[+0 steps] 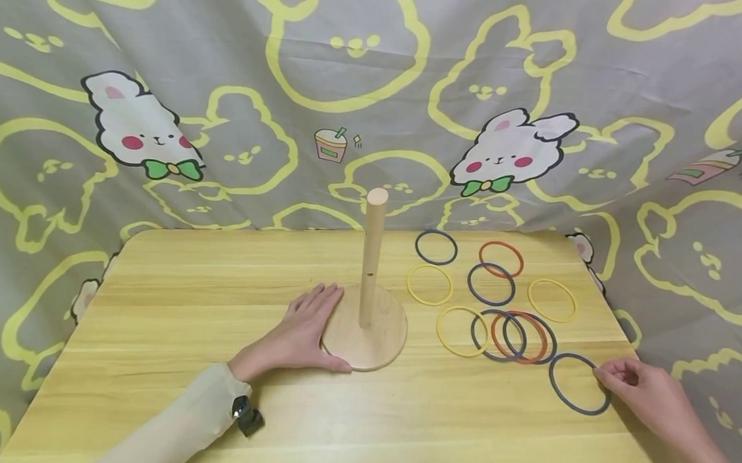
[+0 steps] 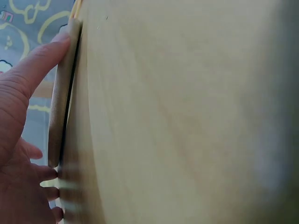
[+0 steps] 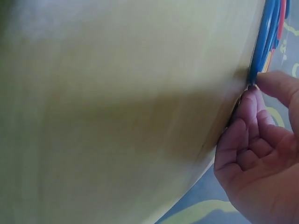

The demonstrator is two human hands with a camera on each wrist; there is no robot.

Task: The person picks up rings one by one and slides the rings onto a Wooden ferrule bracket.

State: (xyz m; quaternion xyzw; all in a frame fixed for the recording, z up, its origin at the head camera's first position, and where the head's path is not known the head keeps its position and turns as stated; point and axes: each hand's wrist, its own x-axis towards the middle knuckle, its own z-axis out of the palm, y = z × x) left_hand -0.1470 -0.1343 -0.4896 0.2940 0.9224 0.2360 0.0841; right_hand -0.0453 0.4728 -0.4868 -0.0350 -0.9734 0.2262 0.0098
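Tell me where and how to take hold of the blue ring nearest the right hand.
Best pinch the blue ring by its rim, thumb against fingertips, coming from the right, where the right hand already pinches it. The rim is thin, which suits a pinch, and that side faces away from the overlapping rings, so the fingers should stay clear of them.

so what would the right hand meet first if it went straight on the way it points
Past the pinched blue ring, the right hand would probably meet the rightmost overlapping blue ring, though hand height is unclear.
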